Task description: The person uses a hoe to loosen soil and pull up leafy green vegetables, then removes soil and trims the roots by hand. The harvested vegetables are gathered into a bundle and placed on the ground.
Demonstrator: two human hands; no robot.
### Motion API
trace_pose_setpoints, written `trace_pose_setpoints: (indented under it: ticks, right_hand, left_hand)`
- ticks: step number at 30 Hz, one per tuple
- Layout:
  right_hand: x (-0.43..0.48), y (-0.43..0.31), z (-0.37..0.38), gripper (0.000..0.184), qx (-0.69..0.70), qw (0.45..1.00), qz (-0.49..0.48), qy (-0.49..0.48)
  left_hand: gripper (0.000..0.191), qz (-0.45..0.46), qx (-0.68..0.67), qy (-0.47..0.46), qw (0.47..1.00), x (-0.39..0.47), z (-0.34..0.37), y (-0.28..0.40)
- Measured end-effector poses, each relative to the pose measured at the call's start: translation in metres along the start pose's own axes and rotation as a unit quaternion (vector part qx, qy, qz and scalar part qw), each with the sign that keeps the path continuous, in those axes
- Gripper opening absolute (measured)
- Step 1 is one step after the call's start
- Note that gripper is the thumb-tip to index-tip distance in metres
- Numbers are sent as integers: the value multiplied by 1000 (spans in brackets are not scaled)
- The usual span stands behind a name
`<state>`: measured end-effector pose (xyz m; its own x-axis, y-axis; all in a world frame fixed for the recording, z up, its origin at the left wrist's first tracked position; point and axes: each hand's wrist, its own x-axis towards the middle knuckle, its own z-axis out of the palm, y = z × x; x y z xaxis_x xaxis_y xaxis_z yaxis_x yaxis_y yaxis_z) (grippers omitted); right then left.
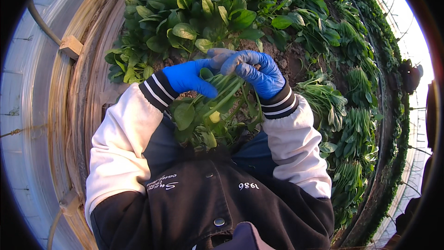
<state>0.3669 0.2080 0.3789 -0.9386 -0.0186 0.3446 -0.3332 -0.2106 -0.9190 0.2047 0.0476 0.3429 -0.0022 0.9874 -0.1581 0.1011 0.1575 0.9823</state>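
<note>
A bunch of leafy greens that look like spinach (225,99) hangs between my hands, its stems pointing up and its leaves down towards my lap. My left hand (194,76), in a blue glove, is closed around the bunch from the left side, thumb across the stems. At the stem ends, my right hand (260,73), also gloved in blue, has its thumb and fingertips pinched together. Soil dirties the fingers of both gloves. The root ends are mostly hidden behind the fingers. Just beyond my hands stand growing spinach plants (204,14), with bare soil (281,55) beside them.
Several bunches of cut greens (357,128) lie in rows on the right. At the left run a wooden board (93,41), plastic sheeting (38,86) and a wooden block (71,47). Dark shapes, partly cut off, show at the right rim. My knees are below the bunch.
</note>
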Motion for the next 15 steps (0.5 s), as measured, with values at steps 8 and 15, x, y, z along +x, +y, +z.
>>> trace_pose_setpoints:
  ticks: [8, 15]
  right_hand:
    - [-10, -14, -11, 21, -52, 995, -37, 70]
    - [0, 9, 9, 12, -257, 942, -47, 212]
  left_hand:
    - [47, 58, 46, 284, 956, 19, -11, -10]
    - [87, 214, -49, 103, 970, 18, 37, 6]
